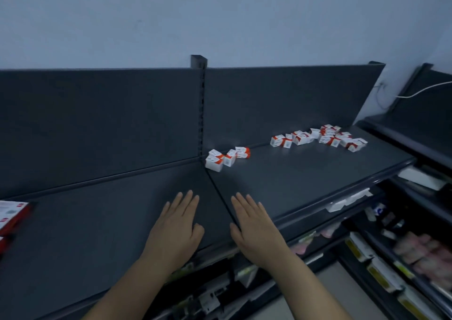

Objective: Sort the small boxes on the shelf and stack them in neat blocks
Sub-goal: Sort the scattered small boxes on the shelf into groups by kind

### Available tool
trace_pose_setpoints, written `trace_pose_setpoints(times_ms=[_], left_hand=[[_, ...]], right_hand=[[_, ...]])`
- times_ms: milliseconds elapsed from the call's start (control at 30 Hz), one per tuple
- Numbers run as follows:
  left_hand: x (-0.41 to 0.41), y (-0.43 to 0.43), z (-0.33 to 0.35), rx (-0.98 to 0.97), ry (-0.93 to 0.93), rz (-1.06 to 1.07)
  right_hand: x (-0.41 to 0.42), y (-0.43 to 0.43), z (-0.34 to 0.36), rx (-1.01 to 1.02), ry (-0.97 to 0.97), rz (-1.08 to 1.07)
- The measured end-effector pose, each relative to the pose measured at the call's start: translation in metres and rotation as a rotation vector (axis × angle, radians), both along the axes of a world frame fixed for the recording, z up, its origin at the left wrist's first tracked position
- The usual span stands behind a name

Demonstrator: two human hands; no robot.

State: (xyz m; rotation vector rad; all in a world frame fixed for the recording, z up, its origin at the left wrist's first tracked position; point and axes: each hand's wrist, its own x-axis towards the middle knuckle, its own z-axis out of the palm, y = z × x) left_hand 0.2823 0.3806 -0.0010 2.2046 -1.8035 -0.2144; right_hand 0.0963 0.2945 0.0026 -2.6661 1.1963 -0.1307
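Both our hands lie flat, fingers straight, holding nothing: left hand (176, 231) & right hand (254, 231) on the dark shelf (305, 173) front. Small red-white boxes sit loose at the back: three (226, 158) by the centre post, bigger scatter (320, 137) further right.

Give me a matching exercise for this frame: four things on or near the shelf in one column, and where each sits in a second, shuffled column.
Column one:
1. left hand
2. small group of boxes
3. larger scatter of boxes
4. white cable

Column two:
A. far right of the shelf, close to the back panel
B. upper right, off the shelf
C. palm down, left of the seam between shelf boards
D. at the foot of the slotted upright

Pairs: 1-C, 2-D, 3-A, 4-B
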Motion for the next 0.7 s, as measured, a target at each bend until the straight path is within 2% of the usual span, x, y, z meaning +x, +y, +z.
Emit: trace_pose_setpoints(times_ms=[300,700], left_hand=[[-0.095,-0.065,0.003,-0.024,0.084,-0.035],[-0.175,-0.144,0.008,-0.023,0.058,-0.217]], right_hand=[[-0.11,-0.052,0.006,-0.041,0.037,-0.065],[-0.186,-0.095,0.018,-0.02,-0.019,-0.209]])
